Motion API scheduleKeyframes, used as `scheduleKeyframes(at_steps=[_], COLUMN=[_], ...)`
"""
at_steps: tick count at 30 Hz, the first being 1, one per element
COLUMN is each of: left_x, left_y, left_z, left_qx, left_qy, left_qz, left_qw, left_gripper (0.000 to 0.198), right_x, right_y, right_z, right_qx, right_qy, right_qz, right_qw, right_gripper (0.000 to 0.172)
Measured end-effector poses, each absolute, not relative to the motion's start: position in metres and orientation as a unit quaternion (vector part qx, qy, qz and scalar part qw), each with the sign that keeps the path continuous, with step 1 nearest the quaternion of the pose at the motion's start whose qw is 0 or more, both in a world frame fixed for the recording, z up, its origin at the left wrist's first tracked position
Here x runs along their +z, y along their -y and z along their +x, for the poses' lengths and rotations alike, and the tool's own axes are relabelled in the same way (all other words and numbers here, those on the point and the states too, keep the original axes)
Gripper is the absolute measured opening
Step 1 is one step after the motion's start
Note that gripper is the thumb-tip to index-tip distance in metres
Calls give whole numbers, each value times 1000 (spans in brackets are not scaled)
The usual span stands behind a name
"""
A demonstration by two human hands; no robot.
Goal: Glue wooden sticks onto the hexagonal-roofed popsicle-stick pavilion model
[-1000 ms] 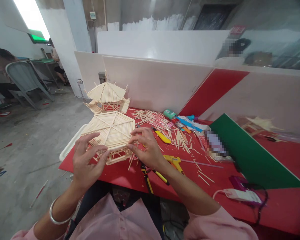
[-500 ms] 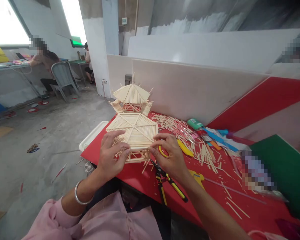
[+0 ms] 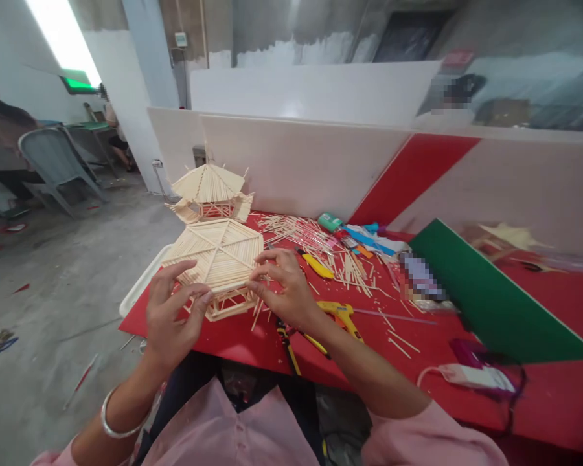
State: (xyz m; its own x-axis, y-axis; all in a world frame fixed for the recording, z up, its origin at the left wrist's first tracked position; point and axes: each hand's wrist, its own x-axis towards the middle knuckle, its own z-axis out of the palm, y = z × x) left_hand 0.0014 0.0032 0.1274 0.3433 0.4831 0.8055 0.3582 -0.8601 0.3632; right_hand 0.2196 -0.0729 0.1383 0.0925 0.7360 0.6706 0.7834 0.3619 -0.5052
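Observation:
A hexagonal platform of pale wooden sticks [image 3: 218, 255] stands on an open stick frame at the near left of the red table [image 3: 320, 353]. My left hand [image 3: 177, 310] has thumb and fingers around its near left edge. My right hand [image 3: 286, 288] has thumb and fingers at its right edge. Both hands seem to hold the platform between them. Just behind it stands a small stick pavilion with a peaked roof [image 3: 208, 184]. Black and yellow pliers [image 3: 287, 349] lie below my right hand, partly covered by the forearm.
Loose sticks [image 3: 296, 233], a yellow glue gun [image 3: 342, 316], a green roll [image 3: 329, 222] and blue strips [image 3: 369, 239] lie on the table. A green board [image 3: 495, 298] leans at the right, near a white power strip [image 3: 476, 377]. Pale panels [image 3: 311, 155] stand behind. People sit beyond.
The view has turned to the right, so everything appears further left. More of the table's right side shows. Both hands keep nearly the same grip on the platform.

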Motion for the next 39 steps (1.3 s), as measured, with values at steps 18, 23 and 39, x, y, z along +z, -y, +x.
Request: scheduleKeyframes(at_steps=[18, 23, 39], left_x=[126, 130, 134], left_y=[-5, -4, 59], left_z=[0, 3, 39], left_qx=[511, 513, 398], left_qy=[-250, -244, -88], left_qz=[820, 822, 913], left_qw=[61, 35, -23], left_gripper=[9, 10, 22], right_x=[132, 129, 132], right_y=[76, 76, 153], right_z=[228, 230, 209], right_qx=[-35, -39, -160], right_qy=[652, 662, 696], right_qz=[-558, -561, -548], right_qw=[512, 495, 435], right_gripper=[8, 2, 8])
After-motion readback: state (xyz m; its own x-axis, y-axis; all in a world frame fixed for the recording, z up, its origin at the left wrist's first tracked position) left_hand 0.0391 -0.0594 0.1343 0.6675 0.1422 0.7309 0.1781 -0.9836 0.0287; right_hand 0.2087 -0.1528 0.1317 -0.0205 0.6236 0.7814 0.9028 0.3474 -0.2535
